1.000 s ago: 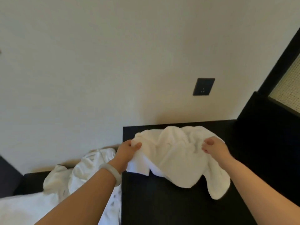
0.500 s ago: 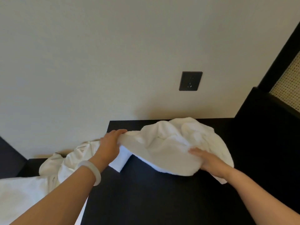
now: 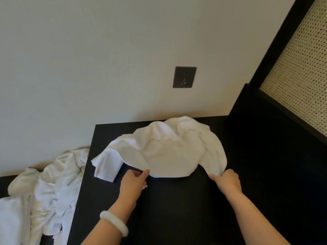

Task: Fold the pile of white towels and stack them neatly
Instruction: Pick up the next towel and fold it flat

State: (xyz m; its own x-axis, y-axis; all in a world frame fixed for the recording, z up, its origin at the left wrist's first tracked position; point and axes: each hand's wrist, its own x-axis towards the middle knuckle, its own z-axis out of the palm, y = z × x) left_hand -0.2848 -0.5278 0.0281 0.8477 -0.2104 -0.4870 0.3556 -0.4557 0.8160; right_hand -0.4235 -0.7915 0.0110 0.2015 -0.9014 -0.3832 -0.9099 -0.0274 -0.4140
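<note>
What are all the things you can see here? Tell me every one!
towel: one, white, crumpled on the table
towel pile: one, white, left of the table
table: one, black, under the towel
socket: one, dark grey, on the wall above the table
wall: one, cream, behind the table
woven panel: one, beige, black-framed, far right
bracelet: one, white, left wrist
hands: two, left hand and right hand, each gripping the towel's near edge

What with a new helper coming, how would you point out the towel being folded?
Find the black table under the wall socket. On it lies a bunched towel, its near edge held by the left hand and right hand. The crumpled pile lies off the table's left side, untouched.
</note>
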